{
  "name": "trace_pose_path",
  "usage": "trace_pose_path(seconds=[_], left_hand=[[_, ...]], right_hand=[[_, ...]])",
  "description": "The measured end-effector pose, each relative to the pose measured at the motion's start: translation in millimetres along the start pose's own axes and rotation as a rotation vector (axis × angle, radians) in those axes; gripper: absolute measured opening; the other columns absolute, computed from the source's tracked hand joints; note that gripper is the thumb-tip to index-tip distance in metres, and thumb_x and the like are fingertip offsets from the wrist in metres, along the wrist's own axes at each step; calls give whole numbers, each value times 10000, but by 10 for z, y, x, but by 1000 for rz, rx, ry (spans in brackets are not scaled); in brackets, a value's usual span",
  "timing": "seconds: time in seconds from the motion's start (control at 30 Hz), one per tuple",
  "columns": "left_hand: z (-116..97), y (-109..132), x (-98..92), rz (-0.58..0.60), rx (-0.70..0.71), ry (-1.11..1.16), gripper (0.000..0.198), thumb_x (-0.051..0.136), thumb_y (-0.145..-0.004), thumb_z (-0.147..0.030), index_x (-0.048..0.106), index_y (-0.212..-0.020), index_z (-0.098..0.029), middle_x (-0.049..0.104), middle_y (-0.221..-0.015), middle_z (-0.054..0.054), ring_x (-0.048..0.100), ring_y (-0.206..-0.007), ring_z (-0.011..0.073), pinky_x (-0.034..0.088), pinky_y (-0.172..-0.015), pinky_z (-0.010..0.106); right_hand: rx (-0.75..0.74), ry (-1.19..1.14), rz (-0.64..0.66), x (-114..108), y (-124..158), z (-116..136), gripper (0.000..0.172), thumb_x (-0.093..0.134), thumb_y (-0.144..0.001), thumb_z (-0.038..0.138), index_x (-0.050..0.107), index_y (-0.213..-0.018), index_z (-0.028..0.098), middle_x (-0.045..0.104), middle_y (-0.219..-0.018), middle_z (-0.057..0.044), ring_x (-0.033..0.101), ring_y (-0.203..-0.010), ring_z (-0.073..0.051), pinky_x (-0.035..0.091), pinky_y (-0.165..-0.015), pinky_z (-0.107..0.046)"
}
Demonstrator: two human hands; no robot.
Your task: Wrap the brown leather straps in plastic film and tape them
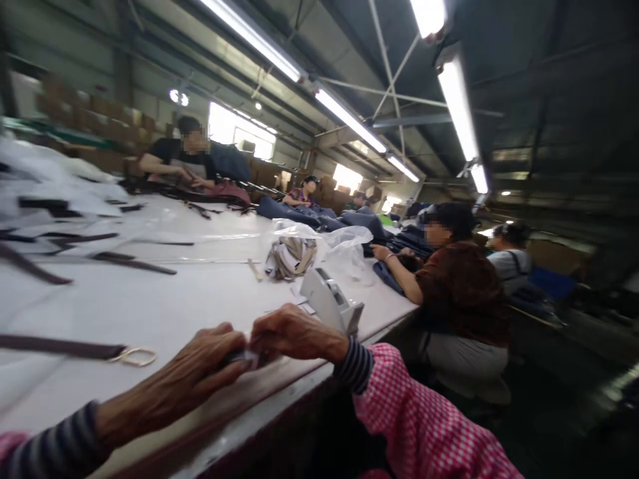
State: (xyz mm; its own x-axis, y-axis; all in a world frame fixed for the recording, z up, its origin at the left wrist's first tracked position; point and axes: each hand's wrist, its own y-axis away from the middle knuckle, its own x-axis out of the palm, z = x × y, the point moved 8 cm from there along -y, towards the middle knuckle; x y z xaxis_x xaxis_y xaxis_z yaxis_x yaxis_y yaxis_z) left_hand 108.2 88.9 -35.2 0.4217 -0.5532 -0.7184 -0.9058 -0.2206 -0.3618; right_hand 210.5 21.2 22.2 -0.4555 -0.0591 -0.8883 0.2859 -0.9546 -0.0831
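Observation:
My left hand (204, 366) is closed around a small dark thing with a pale bit at its end, too blurred to name. Fingertips of my right hand (294, 332) are pinched together right beside it, close to that pale bit; what they hold is hidden. Both hands are over the table's front edge. A dark brown belt (64, 347) with a gold-coloured buckle (137, 357) lies on the table left of my left hand. Just beyond my right wrist stands a light grey tape dispenser (324, 296).
On the white tabletop (200, 286) lie several dark belts (134, 261) and plastic wrapping (54, 173) at left. A clear bag of pale strips (292, 256) sits past the dispenser. Dark blue garments (319, 216) lie farther back. A co-worker (459, 286) leans over the table's right side; others work beyond.

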Motion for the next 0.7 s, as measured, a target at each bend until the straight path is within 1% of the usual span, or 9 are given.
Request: trace_pose_path(seconds=[0.03, 0.07, 0.13, 0.2, 0.23, 0.37, 0.5, 0.6, 0.7], left_hand=[[6, 12, 39, 76, -49, -21, 314, 506, -999, -485, 640, -892, -222, 603, -956, 24, 544, -881, 214, 406, -835, 321], [-10, 11, 50, 114, -74, -30, 303, 496, -1005, -471, 631, -904, -219, 593, -970, 25, 535, -887, 215, 395, -831, 325], [-51, -13, 38, 129, -108, -10, 267, 509, -1002, -443, 614, -909, -216, 575, -978, 21, 528, -907, 214, 379, -843, 328], [-80, -35, 13, 114, -129, 39, 247, 523, -995, -431, 606, -908, -214, 565, -963, 13, 530, -908, 212, 374, -841, 325], [-80, -40, 1, 106, -143, 68, 248, 529, -991, -433, 603, -906, -213, 562, -951, 9, 534, -905, 210, 374, -835, 322], [-33, -53, -60, 56, -194, 159, 280, 547, -975, -463, 620, -897, -204, 586, -902, 0, 548, -884, 211, 377, -802, 313], [-73, -96, -111, 7, -165, 208, 313, 538, -977, -473, 656, -879, -201, 629, -873, -5, 552, -851, 206, 376, -788, 310], [-100, -116, -144, -41, -192, 249, 326, 575, -948, -484, 659, -830, -192, 631, -819, -10, 543, -812, 200, 369, -747, 303], [-27, -100, -151, -83, -300, 369, 325, 642, -893, -481, 666, -791, -173, 599, -740, -15, 512, -754, 188, 352, -693, 296]], right_hand=[[20, -38, -11, -9, 17, -18, 109, 616, -981, 217, 712, -953, 175, 722, -776, 10, 685, -714, -112, 472, -699, -184], [36, -79, -14, -8, 25, -31, 113, 619, -977, 222, 714, -941, 172, 717, -761, 8, 684, -699, -115, 474, -679, -185], [54, -134, -4, 7, 25, -27, 120, 627, -970, 233, 717, -929, 166, 708, -738, 4, 676, -670, -120, 474, -643, -186], [38, -114, -2, 6, 10, 27, 126, 631, -967, 237, 719, -912, 166, 698, -722, 5, 657, -647, -117, 459, -626, -188], [20, -65, -19, -11, -1, 68, 119, 639, -960, 231, 718, -897, 168, 695, -721, 5, 647, -650, -117, 448, -632, -192], [-25, 209, -119, -71, -46, 219, 91, 692, -912, 175, 695, -822, 173, 693, -770, -4, 619, -682, -119, 389, -643, -215], [-31, 423, -144, -25, -63, 296, 61, 689, -901, 161, 678, -842, 177, 694, -833, -18, 614, -708, -138, 356, -641, -251], [-22, 441, -155, 5, -37, 316, 67, 670, -900, 163, 654, -837, 181, 666, -832, -12, 600, -716, -142, 354, -643, -263], [14, 365, -218, -14, 29, 330, 78, 640, -875, 112, 638, -867, 190, 622, -843, -1, 590, -748, -146, 386, -672, -258]])
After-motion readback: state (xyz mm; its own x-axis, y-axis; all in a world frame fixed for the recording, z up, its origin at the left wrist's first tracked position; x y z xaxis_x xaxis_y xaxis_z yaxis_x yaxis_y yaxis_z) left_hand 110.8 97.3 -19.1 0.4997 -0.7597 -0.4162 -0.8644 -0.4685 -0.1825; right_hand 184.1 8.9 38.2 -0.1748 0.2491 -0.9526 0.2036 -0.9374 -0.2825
